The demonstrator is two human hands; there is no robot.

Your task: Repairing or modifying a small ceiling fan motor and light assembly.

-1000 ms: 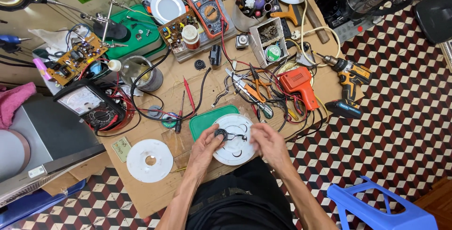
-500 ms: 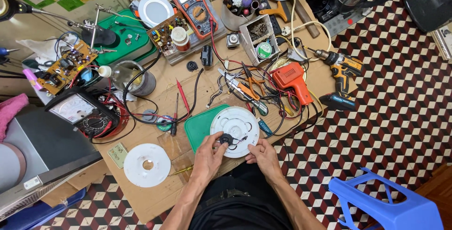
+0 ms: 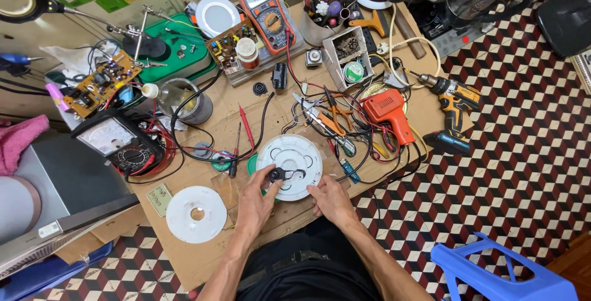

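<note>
A round white lamp base plate (image 3: 294,156) lies on the brown workbench (image 3: 203,258) in front of me. My left hand (image 3: 257,197) pinches a small black round part (image 3: 275,175) with short wires at the plate's near left edge. On the plate's near right edge rests my right hand (image 3: 329,199), fingers curled against the rim. A green mat edge (image 3: 252,164) shows under the plate.
A white ring-shaped disc (image 3: 197,213) lies to the left. Behind the plate are red and black probes (image 3: 246,130), pliers (image 3: 329,119), an orange soldering gun (image 3: 388,111), a cordless drill (image 3: 452,107), two multimeters (image 3: 263,4), circuit boards and a blue stool (image 3: 498,273) at lower right.
The view has shifted slightly. My hands stay at the white plate's near edge, the left one still on the black part; the right hand has moved closer to the rim.
</note>
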